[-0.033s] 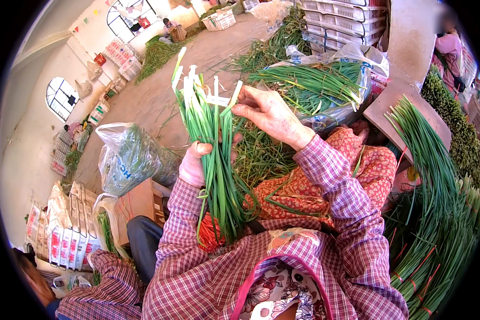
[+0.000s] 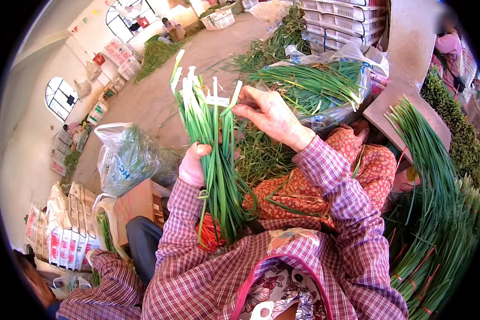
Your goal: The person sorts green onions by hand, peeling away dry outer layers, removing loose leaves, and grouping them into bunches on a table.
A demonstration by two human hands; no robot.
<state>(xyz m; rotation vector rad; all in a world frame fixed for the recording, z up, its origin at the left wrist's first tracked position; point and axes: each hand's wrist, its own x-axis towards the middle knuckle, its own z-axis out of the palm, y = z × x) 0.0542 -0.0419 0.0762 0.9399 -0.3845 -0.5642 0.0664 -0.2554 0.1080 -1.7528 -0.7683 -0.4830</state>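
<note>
My left hand (image 2: 191, 162) is closed around a bunch of chives (image 2: 213, 176), its white root ends up and its green leaves hanging toward my lap. Most of that hand's fingers are hidden behind the leaves. At the top right of the bunch, my right hand (image 2: 274, 114) pinches one chive stalk (image 2: 228, 124) near its pale end with thumb and forefinger. Orange-red ties (image 2: 210, 234) hang beside the lower leaves. Loose leaf trimmings (image 2: 261, 160) lie just beyond the red flowered cloth (image 2: 293, 197) over my lap.
Loose chives fill an open plastic bag (image 2: 325, 120) ahead. Tied bundles (image 2: 426, 256) are heaped at my right, beside a brown board (image 2: 376, 112). At the left stand a knotted plastic bag (image 2: 125, 165) and a wooden box (image 2: 138, 205). Another person's striped sleeve (image 2: 112, 277) shows lower left.
</note>
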